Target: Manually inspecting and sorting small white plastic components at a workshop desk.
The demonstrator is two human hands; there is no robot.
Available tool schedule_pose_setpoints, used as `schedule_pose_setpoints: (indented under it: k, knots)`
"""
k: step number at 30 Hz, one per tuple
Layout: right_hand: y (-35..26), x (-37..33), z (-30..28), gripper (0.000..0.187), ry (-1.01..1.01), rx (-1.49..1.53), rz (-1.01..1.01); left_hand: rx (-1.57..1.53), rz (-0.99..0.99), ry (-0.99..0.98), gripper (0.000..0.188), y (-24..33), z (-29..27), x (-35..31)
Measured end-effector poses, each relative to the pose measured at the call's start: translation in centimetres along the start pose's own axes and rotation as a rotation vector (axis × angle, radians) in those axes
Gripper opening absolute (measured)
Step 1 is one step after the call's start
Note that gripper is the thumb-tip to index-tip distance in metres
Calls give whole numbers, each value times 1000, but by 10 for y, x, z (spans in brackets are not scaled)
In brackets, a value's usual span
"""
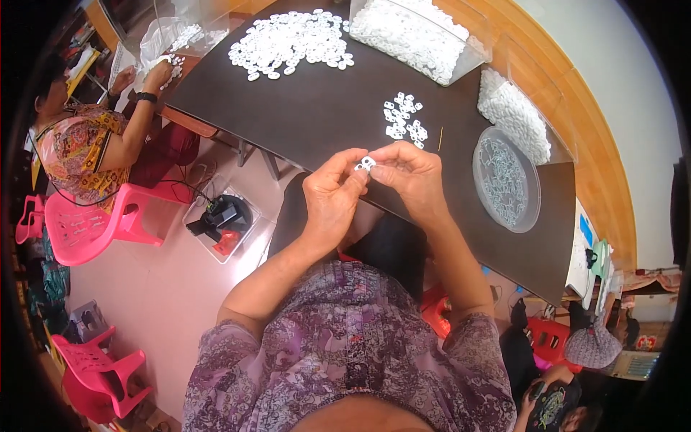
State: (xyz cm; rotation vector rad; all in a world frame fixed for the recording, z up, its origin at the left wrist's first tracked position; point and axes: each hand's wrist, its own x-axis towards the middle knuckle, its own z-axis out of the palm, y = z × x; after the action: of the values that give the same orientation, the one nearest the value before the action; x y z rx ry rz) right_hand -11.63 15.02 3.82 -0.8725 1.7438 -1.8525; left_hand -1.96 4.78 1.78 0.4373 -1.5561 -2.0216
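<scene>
Over the near edge of the dark table [317, 119], both my hands meet on one small white plastic piece with holes [366, 163]. My left hand [332, 191] pinches it between thumb and fingers from one side. From the other side, my right hand [412, 178] grips it in the same way. Fingertips cover much of the piece. Just beyond my right hand lies a small cluster of similar white pieces [402, 114]. A thin gold-coloured stick [440, 138] rests to the right of that cluster.
A large heap of white oval pieces [291, 43] spreads at the far left. Clear bins of white parts [410, 39] [511, 111] line the far right edge. Nearer stands an oval tub [535, 189] of small metal parts. Another person [93, 144] works at left by pink chairs [79, 227].
</scene>
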Motion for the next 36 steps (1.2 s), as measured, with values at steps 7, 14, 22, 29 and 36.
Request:
schedule_pose_setpoints:
  k: [7, 14, 22, 29, 36]
  knots:
    - [0, -1, -1, 10, -12, -18, -13, -77, -37, -77, 22, -2, -4, 2]
    - [1, -3, 7, 12, -28, 74, 11, -181, -47, -57, 23, -4, -6, 4]
    - [3, -4, 18, 26, 105, -561, -380, -272, -123, 32, 19, 4, -3, 10]
    - [9, -6, 19, 26, 165, -510, -401, -237, -73, 16, 18, -1, -6, 8]
    - [3, -14, 24, 25, 202, -473, -347, -209, 35, -16, 19, -1, -8, 2]
